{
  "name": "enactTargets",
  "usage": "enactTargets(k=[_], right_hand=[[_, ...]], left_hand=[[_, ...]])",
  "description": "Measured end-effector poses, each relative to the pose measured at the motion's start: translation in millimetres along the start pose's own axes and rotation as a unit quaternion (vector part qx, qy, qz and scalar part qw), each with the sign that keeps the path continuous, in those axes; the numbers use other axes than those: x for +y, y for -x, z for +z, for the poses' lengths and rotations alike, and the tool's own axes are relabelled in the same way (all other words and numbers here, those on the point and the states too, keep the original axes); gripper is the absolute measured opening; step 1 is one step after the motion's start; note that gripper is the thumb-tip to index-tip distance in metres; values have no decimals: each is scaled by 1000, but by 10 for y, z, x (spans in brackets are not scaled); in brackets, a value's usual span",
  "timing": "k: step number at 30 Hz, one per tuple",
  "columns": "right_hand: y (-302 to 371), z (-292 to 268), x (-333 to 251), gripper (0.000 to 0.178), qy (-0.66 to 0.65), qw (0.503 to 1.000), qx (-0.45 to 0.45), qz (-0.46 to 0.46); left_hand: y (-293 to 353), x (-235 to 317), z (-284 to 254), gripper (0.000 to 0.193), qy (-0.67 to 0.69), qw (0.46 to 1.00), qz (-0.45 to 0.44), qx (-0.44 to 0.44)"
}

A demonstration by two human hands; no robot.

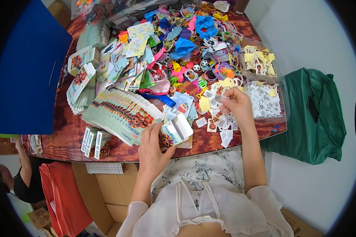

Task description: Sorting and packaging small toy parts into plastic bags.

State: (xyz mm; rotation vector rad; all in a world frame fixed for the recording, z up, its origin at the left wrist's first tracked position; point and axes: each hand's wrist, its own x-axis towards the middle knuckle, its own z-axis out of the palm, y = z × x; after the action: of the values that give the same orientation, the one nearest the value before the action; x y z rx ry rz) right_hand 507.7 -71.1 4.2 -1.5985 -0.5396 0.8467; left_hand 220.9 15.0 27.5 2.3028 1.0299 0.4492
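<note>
My left hand [156, 148] is wrapped round a small printed carton [171, 135], whose white top flap stands open toward the right. It rests at the table's near edge. Over a heap of small white slips and packets [221, 114], my right hand [239, 106] pinches thumb to forefinger. A small whitish slip seems to be between them, partly hidden by the fingers. Left of the carton, a fanned row of flat, unfolded cartons [122, 114] spreads across the table. Printed cards [182, 103] lie just behind the carton.
Several closed cartons [97, 143] stand front left. Loose cards [126, 67] and a pile of colourful small toys [186, 47] cover the back. Clear trays [265, 98] of slips sit right, beside a green bag [314, 114]. A cardboard box [103, 193] is below; another person's arm [24, 162] shows left.
</note>
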Motion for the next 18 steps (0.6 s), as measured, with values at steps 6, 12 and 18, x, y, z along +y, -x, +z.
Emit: enactTargets(k=[6,12,18], right_hand=[[3,-2,64,8,278,941,74,-180],[-9,52,-80,8,172,982,30,-76],[-145,34,-20,5,264,953,66,-131]], left_hand=[[-20,8,-14,72,1,1000,-7,-10],[-17,5,-20,72,-1,1000,-12,-14],[-17,10,-21,72,-7,1000,-5,-10]])
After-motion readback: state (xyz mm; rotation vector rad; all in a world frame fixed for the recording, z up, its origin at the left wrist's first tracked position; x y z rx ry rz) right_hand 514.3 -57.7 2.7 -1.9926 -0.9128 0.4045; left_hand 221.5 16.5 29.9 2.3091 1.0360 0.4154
